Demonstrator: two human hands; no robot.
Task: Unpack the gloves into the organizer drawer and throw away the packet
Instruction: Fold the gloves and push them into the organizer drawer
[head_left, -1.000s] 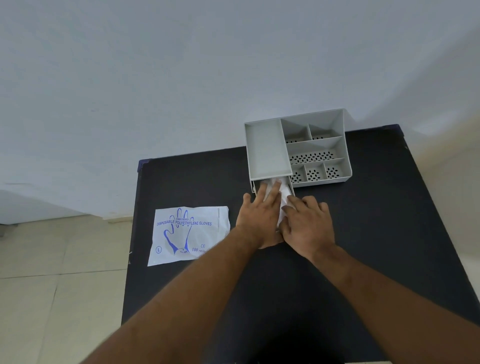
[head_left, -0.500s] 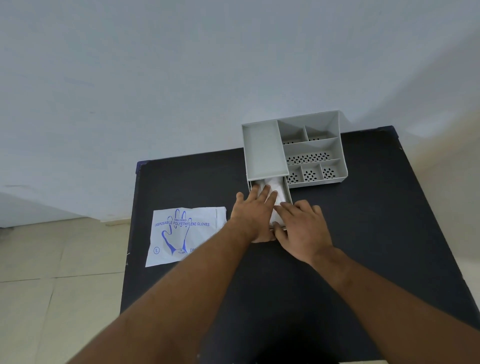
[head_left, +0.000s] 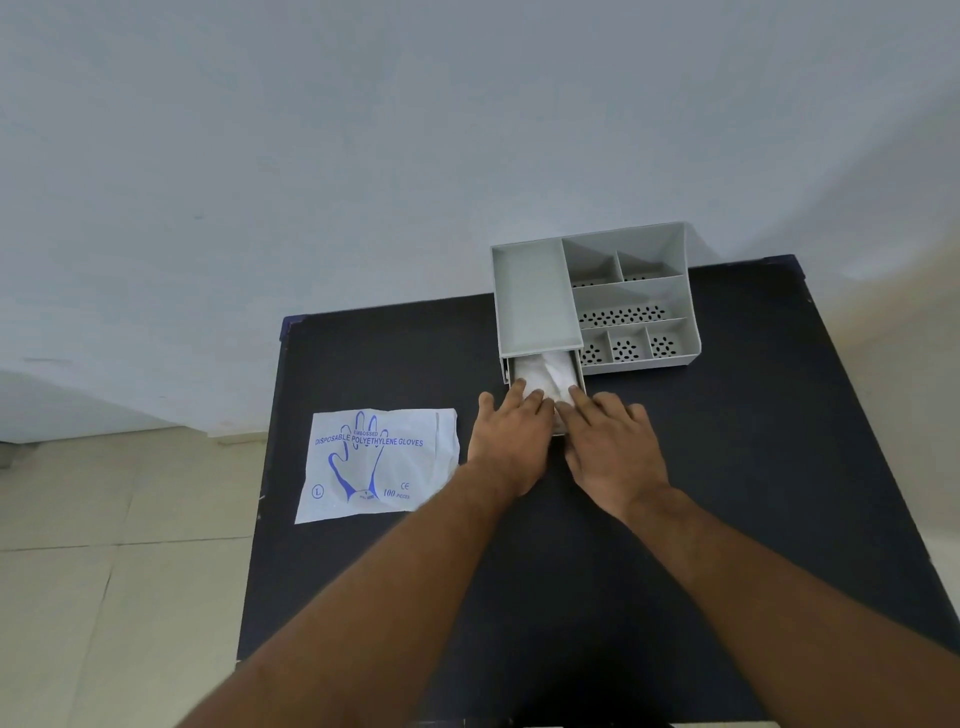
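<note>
Grey plastic forms the organizer (head_left: 535, 301), a boxy moulded piece at the far side of the worktop (head_left: 727, 467), close to the pale wall (head_left: 363, 156). Its left part is a long, smooth, shallow tray. Its right part is split by thin walls into square and oblong cells, their floors pierced with dark oval holes.

From under the tray a narrow drawer (head_left: 580, 370) sticks out toward me. In it lie the gloves (head_left: 543, 370), a crinkled wad of thin, milky film that fills the open part.

I have both hands down at the drawer's near end. My left hand (head_left: 511, 447) lies palm down, fingers straight and close together, the tips pressing on the gloves; it grips nothing. My right hand (head_left: 613, 452) lies flat just beside it, fingers stretched and a little spread. Its forefinger touches the gloves by the drawer's right wall, and it too holds nothing.

The packet (head_left: 379, 467) lies flat and limp on the worktop, left of my left hand and apart from it. It is a whitish rectangular film bag, printed in blue with a hand outline and "DISPOSABLE POLYETHYLENE GLOVES". The worktop is matt black with squared corners. Beige floor (head_left: 104, 597) tiles show to its left.
</note>
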